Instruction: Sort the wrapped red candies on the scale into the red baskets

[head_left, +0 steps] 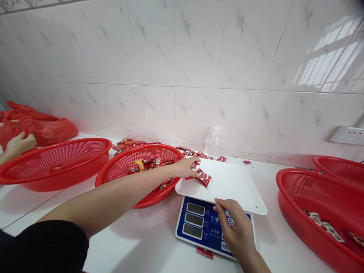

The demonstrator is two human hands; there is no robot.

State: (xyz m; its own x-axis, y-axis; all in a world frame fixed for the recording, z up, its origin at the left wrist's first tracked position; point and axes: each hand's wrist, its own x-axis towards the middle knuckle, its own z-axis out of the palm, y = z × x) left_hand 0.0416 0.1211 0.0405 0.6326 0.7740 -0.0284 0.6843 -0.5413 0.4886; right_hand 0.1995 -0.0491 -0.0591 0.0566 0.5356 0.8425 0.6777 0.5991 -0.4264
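Note:
My left hand [186,167] reaches over the left end of a white weighing tray [230,185], its fingers closed around small red packets. One red-and-white packet [204,178] sticks out beneath the fingertips, against the tray. My right hand [237,225] hovers at the tray's front edge, above the keys of a blue digital scale [195,220]; thumb and forefinger are pinched together and nothing shows between them. Under my left forearm stands a red mesh basket [112,170] holding several wrapped packets [150,163], partly hidden by the arm.
Further left is another red basket [85,151], with a co-worker's hand [21,144] at a red plastic bag [58,131] behind it. Loose packets [127,143] lie along the tiled wall. Two red baskets [290,185] stand at right, below a socket strip [347,135].

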